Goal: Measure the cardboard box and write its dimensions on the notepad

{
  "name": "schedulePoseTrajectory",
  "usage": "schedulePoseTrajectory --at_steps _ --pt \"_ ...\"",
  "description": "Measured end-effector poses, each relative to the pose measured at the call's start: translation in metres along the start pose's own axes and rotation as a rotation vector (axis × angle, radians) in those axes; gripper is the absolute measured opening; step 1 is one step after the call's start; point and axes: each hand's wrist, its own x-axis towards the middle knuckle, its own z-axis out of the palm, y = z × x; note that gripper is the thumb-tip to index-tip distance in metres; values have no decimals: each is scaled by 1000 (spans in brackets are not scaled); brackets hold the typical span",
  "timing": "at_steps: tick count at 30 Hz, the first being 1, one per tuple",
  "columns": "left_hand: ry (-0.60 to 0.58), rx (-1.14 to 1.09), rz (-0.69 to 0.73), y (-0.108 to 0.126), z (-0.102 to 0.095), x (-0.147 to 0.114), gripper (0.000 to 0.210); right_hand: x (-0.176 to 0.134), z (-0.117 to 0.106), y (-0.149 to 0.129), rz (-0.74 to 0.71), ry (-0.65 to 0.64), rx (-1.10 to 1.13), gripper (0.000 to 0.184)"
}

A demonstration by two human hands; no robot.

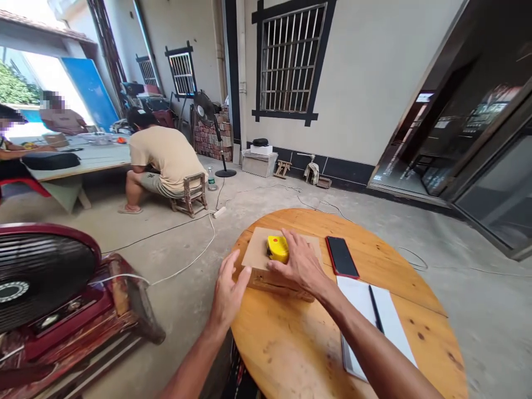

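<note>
Tape measure [277, 249] under right hand [302, 265], on board [257, 249] atop wooden box [270, 281]. Left hand [228, 288] at box's left end. Phone [341, 256] right of right hand; notebook [366, 316] nearer, on counter [299, 343].

Concrete floor [266, 194], cables trailing across it. Far cream wall [366, 66] with black barred window [290, 58]; glass doors [477, 144] at right. Red fan [37, 277] near left; daylight enters through far-left opening.

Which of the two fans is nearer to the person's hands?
The red fan low at the left, just beside the round table. The black standing fan is far back by the wall, behind the seated person.
</note>
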Motion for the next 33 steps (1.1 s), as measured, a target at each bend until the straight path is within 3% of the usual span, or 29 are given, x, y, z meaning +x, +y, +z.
schedulePoseTrajectory --at_steps 2,4,8,12,16,20,26,29,33 --pt "-46 -42 -30 -1 10 18 60 8 2 -7 -6 -35 28 65" --pt "-87 -81 -57 -3 18 28 59 -1 0 -12 13 23 126 61" --pt "-143 -176 -115 -10 27 30 64 -58 -19 -8 169 224 502 65" --pt "-145 -262 -155 -11 29 26 66 -122 -46 23 347 511 923 55" --pt "-85 -256 -143 -8 24 4 68 -152 -55 58 523 713 1251 40" --pt "26 -225 -151 -24 11 -40 71 -160 -38 57 602 736 1462 42" --pt "-38 -237 -203 -56 -6 -100 73 -177 -10 30 641 708 1611 37" --pt "-19 -188 -194 -54 -1 -108 72 -178 -3 28 628 694 1630 37" --pt "-103 -193 -179 -43 12 -98 66 -166 -5 34 618 673 1646 41"
